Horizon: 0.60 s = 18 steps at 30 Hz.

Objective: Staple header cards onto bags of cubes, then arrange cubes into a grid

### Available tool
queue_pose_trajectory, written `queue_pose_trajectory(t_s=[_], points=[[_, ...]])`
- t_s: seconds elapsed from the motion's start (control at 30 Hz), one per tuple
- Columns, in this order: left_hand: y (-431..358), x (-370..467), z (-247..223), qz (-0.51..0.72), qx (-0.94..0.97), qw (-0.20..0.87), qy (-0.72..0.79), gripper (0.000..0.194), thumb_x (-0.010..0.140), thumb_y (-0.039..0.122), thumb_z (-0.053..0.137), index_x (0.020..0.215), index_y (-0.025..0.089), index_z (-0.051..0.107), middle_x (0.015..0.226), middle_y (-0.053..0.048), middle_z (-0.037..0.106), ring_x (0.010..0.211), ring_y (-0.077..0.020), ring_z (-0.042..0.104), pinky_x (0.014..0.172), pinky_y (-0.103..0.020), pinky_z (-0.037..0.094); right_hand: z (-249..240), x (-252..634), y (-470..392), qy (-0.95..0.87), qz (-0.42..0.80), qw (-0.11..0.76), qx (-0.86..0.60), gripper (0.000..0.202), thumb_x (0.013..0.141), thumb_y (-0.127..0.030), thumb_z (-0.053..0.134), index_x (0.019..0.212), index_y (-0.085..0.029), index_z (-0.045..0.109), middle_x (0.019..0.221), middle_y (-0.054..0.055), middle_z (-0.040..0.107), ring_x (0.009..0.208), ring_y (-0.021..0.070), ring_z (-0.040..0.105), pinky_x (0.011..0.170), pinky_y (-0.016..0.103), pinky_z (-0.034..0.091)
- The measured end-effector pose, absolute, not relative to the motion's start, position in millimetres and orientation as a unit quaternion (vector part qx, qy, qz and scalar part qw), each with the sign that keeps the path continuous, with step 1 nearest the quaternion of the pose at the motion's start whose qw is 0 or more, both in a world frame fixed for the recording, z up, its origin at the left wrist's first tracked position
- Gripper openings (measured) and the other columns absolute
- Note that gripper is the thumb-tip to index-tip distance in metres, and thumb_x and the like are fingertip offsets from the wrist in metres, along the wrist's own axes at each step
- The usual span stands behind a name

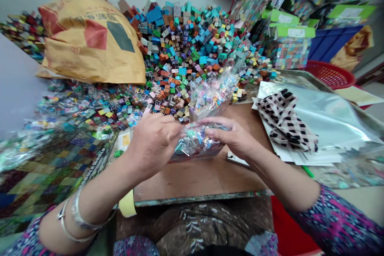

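Note:
In the middle, over a brown board [192, 184], stands a clear plastic bag [192, 144] packed with small colourful pieces. My left hand [156, 138] is closed at the bag's left top edge, its fingers curled in on the film. From the right, my right hand [226, 134] grips the bag's upper edge, with the thumb in front and the fingers behind. Just behind the hands sits another clear bag of small pieces [211, 94], touching the heap of toy blocks [180, 60].
A yellow printed sack [93, 40] lies on the heap at left. On the right are a checked cloth [285, 120], silvery sheets [339, 116], a red basket [330, 75], a blue bin [333, 42] and green-topped packs [292, 48]. Printed sheets [51, 172] lie at lower left.

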<state>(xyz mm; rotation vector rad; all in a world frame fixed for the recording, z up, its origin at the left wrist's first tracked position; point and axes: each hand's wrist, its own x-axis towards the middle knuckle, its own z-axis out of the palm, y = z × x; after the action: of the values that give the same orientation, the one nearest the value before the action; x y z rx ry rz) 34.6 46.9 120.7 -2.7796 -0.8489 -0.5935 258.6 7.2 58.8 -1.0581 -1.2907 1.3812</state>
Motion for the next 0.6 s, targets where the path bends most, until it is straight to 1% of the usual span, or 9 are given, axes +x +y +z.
queue_pose_trajectory(t_s=[0.07, 0.17, 0.27, 0.33, 0.4, 0.5, 0.57, 0.6], points=[[47.4, 34.2, 120.0, -0.200, -0.934, 0.082, -0.284, 0.034, 0.094, 0.025, 0.048, 0.067, 0.019, 0.067, 0.061, -0.001, 0.060, 0.063, -0.0169, 0.053, 0.062, -0.030, 0.034, 55.1, 254.8, 6.2, -0.514, 0.554, 0.484, -0.441, 0.032, 0.077, -0.046, 0.075, 0.103, -0.028, 0.073, 0.108, 0.001, 0.072, 0.099, 0.0187, 0.064, 0.093, 0.037, 0.049], [48.4, 34.1, 120.4, -0.191, -0.934, 0.073, -0.294, 0.034, 0.095, 0.028, 0.049, 0.068, 0.019, 0.068, 0.061, -0.002, 0.060, 0.064, -0.0168, 0.054, 0.063, -0.030, 0.035, 54.0, 254.8, 4.5, -0.519, 0.544, 0.494, -0.437, 0.031, 0.077, -0.046, 0.074, 0.102, -0.028, 0.072, 0.108, 0.001, 0.072, 0.100, 0.0182, 0.063, 0.093, 0.036, 0.048], [48.4, 34.8, 122.5, -0.171, -0.934, 0.068, -0.307, 0.033, 0.094, 0.028, 0.050, 0.068, 0.018, 0.068, 0.060, -0.002, 0.059, 0.064, -0.0169, 0.053, 0.063, -0.030, 0.036, 56.9, 258.6, 4.6, -0.539, 0.553, 0.474, -0.423, 0.032, 0.078, -0.046, 0.074, 0.105, -0.029, 0.071, 0.109, 0.000, 0.071, 0.101, 0.0180, 0.062, 0.095, 0.036, 0.047], [47.7, 35.4, 123.7, -0.158, -0.936, 0.068, -0.306, 0.034, 0.094, 0.027, 0.050, 0.067, 0.018, 0.068, 0.060, -0.002, 0.059, 0.063, -0.0169, 0.052, 0.063, -0.030, 0.036, 58.3, 259.4, 4.5, -0.548, 0.562, 0.455, -0.421, 0.035, 0.075, -0.044, 0.076, 0.106, -0.028, 0.071, 0.110, 0.001, 0.070, 0.103, 0.0192, 0.062, 0.095, 0.036, 0.047], [47.1, 35.8, 124.1, -0.155, -0.938, 0.071, -0.303, 0.034, 0.094, 0.027, 0.050, 0.067, 0.018, 0.067, 0.062, -0.002, 0.060, 0.063, -0.0170, 0.052, 0.063, -0.031, 0.036, 57.8, 256.9, 3.5, -0.524, 0.569, 0.458, -0.437, 0.039, 0.071, -0.043, 0.079, 0.104, -0.025, 0.071, 0.106, 0.002, 0.070, 0.099, 0.0206, 0.062, 0.090, 0.037, 0.048], [47.4, 35.8, 123.8, -0.161, -0.937, 0.070, -0.300, 0.032, 0.094, 0.027, 0.052, 0.067, 0.018, 0.067, 0.064, -0.003, 0.063, 0.064, -0.0170, 0.053, 0.063, -0.031, 0.037, 54.5, 249.6, 1.3, -0.463, 0.575, 0.489, -0.466, 0.045, 0.065, -0.045, 0.081, 0.102, -0.023, 0.069, 0.096, 0.003, 0.070, 0.087, 0.0199, 0.062, 0.081, 0.037, 0.050], [48.5, 35.6, 123.7, -0.167, -0.936, 0.060, -0.305, 0.030, 0.092, 0.027, 0.054, 0.067, 0.018, 0.067, 0.064, -0.002, 0.062, 0.065, -0.0168, 0.053, 0.064, -0.030, 0.037, 53.3, 247.3, 0.1, -0.451, 0.575, 0.493, -0.472, 0.046, 0.066, -0.047, 0.079, 0.103, -0.022, 0.068, 0.094, 0.003, 0.069, 0.085, 0.0198, 0.062, 0.078, 0.037, 0.051], [49.2, 35.3, 123.7, -0.171, -0.934, 0.053, -0.309, 0.030, 0.092, 0.027, 0.055, 0.066, 0.018, 0.067, 0.063, -0.002, 0.062, 0.065, -0.0166, 0.054, 0.063, -0.030, 0.037, 53.9, 248.0, -0.5, -0.461, 0.573, 0.485, -0.474, 0.048, 0.067, -0.047, 0.079, 0.105, -0.021, 0.067, 0.097, 0.004, 0.069, 0.087, 0.0204, 0.062, 0.079, 0.037, 0.051]])
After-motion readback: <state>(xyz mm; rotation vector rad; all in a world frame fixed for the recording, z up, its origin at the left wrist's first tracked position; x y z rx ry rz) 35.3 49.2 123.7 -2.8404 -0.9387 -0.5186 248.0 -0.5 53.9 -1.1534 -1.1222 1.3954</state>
